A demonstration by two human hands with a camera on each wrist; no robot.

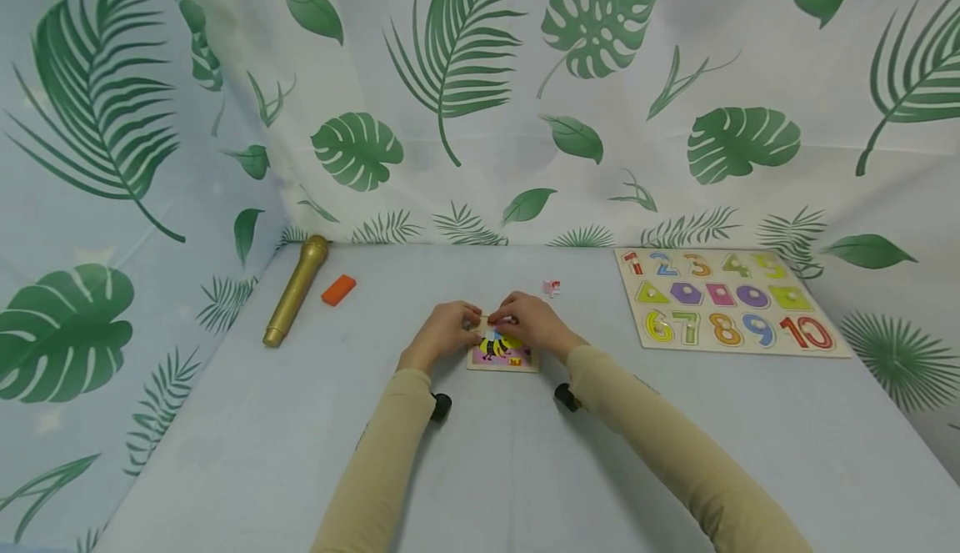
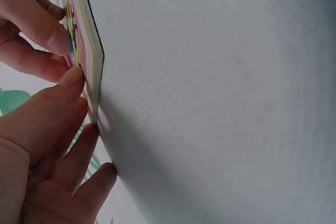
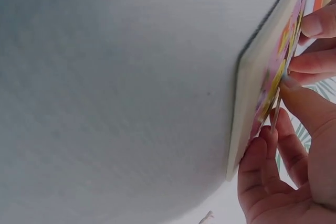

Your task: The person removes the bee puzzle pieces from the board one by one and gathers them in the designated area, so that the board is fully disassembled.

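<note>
A small wooden jigsaw board (image 1: 495, 368) with a bee picture lies between both hands on the table. My left hand (image 1: 444, 333) holds its left side; in the left wrist view, the thumb of that hand (image 2: 42, 145) is on the picture and the fingers are by the edge. My right hand (image 1: 534, 323) is over the upper right of the board. In the right wrist view it pinches a thin puzzle piece (image 3: 276, 109), seen edge-on, between thumb and fingers. The hands partly cover the picture.
A loose puzzle piece (image 1: 552, 288) lies beyond the right hand. At the left are a gold microphone (image 1: 297, 293) and an orange block (image 1: 339, 290). A wooden number-and-shape board (image 1: 633, 303) lies at the right. Leaf-printed cloth (image 1: 480, 178) hangs behind the table.
</note>
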